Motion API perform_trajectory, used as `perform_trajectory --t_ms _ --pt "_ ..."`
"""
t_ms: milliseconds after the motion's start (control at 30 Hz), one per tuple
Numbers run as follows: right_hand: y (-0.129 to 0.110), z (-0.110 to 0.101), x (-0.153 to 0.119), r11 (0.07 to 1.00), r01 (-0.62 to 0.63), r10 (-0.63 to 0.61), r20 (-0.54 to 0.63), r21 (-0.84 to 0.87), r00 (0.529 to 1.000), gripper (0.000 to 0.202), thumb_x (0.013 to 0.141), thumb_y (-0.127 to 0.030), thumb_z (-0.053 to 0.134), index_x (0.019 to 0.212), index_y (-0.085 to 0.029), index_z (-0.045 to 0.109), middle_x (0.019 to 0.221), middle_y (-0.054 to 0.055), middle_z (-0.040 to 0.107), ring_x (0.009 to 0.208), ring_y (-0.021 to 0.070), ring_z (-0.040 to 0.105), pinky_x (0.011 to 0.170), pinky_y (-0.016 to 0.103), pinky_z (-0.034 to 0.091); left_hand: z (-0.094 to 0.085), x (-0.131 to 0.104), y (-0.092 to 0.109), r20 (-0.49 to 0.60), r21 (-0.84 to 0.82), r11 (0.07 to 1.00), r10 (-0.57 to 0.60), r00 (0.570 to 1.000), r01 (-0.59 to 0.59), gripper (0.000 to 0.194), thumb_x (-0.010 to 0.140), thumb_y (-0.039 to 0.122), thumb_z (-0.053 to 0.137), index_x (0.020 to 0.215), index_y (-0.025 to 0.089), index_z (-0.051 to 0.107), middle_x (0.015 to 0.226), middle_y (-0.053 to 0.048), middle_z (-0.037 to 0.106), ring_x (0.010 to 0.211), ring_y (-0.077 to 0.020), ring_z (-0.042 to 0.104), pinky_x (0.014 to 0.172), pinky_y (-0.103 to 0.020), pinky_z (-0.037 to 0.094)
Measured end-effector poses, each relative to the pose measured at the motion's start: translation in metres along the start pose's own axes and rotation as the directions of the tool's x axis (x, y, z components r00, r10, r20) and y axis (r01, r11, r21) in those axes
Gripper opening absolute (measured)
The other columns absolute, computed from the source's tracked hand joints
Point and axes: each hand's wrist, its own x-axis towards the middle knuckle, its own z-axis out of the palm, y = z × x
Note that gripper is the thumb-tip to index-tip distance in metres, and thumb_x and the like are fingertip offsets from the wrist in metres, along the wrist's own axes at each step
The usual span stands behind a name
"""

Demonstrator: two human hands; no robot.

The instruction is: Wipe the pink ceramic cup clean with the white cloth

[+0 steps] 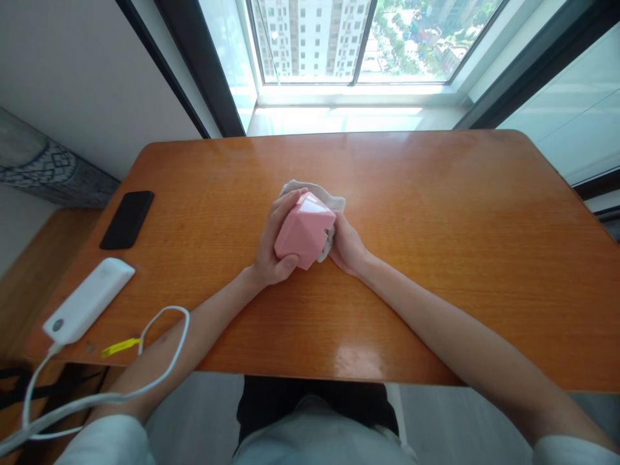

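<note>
A pink faceted object [304,231], with a small notch in its right edge, is held above the middle of the table. My left hand [276,242] wraps around its left side, thumb along the bottom and fingers over the top. Behind it a light grey cloth [320,192] spreads out, partly covered by the pink object. My right hand [347,244] is closed on the cloth at the right, pressing it against the object's side; most of its fingers are hidden behind.
A brown wooden table [460,258] stands before a window [353,45]. On its left side lie a black phone [126,219] and a white power bank [90,300]. A white cable [177,352] with a yellow tag [120,347] loops over my left forearm.
</note>
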Motion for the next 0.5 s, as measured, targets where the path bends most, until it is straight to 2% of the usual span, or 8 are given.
perform_trajectory --t_ms 67,133,233,333,400,500 --pt "0.002 0.002 -0.001 0.999 -0.04 0.038 0.041 0.029 0.998 0.033 0.091 -0.056 0.078 0.085 -0.027 0.064 0.073 -0.003 0.071 0.075 0.0182 0.067 0.071 0.029 0.059 -0.004 0.002 -0.003 -0.042 0.098 0.99 0.108 0.993 -0.103 0.091 0.089 0.085 0.068 0.164 0.037 0.051 0.164 -0.01 0.058 0.154 -0.0429 0.055 0.131 -0.065 0.041" --pt "0.004 0.003 -0.003 0.995 -0.095 0.091 0.077 0.043 0.993 0.029 0.091 -0.052 0.078 0.086 -0.026 0.065 0.074 -0.003 0.073 0.073 0.0173 0.067 0.069 0.028 0.058 -0.008 0.004 -0.005 -0.089 0.175 0.975 0.155 0.984 -0.138 0.091 0.086 0.087 0.071 0.161 0.037 0.054 0.16 -0.01 0.059 0.152 -0.0432 0.056 0.131 -0.066 0.04" --pt "0.003 0.005 -0.005 0.986 -0.161 0.156 0.106 0.035 0.982 0.019 0.093 -0.044 0.074 0.095 -0.025 0.071 0.086 -0.002 0.08 0.08 0.0178 0.072 0.076 0.03 0.062 -0.011 0.007 -0.003 -0.176 0.241 0.961 0.179 0.968 -0.133 0.089 0.087 0.084 0.075 0.159 0.037 0.053 0.162 -0.009 0.055 0.155 -0.0413 0.051 0.134 -0.064 0.035" --pt "-0.001 0.006 -0.006 0.98 -0.193 0.187 0.111 0.046 0.976 0.019 0.094 -0.039 0.068 0.106 -0.026 0.075 0.097 0.0 0.085 0.09 0.0201 0.077 0.084 0.033 0.065 -0.012 0.01 -0.003 -0.257 0.244 0.964 0.166 0.952 -0.102 0.082 0.093 0.076 0.075 0.159 0.035 0.05 0.165 -0.008 0.051 0.16 -0.0392 0.044 0.136 -0.061 0.031" --pt "-0.004 0.005 -0.006 0.976 -0.206 0.198 0.099 0.076 0.975 0.02 0.096 -0.038 0.064 0.106 -0.025 0.076 0.099 0.002 0.086 0.094 0.0216 0.078 0.086 0.034 0.066 -0.012 0.011 -0.005 -0.248 0.225 0.968 0.164 0.955 -0.107 0.079 0.094 0.072 0.075 0.159 0.036 0.047 0.166 -0.008 0.05 0.159 -0.0382 0.045 0.134 -0.06 0.036" --pt "-0.007 0.003 -0.003 0.969 -0.207 0.198 0.081 0.137 0.977 0.023 0.096 -0.038 0.06 0.106 -0.024 0.075 0.1 0.004 0.086 0.1 0.0249 0.08 0.092 0.038 0.067 -0.01 0.01 -0.011 -0.145 0.21 0.964 0.196 0.97 -0.163 0.082 0.093 0.073 0.075 0.16 0.037 0.044 0.165 -0.01 0.051 0.156 -0.0373 0.048 0.129 -0.06 0.043"
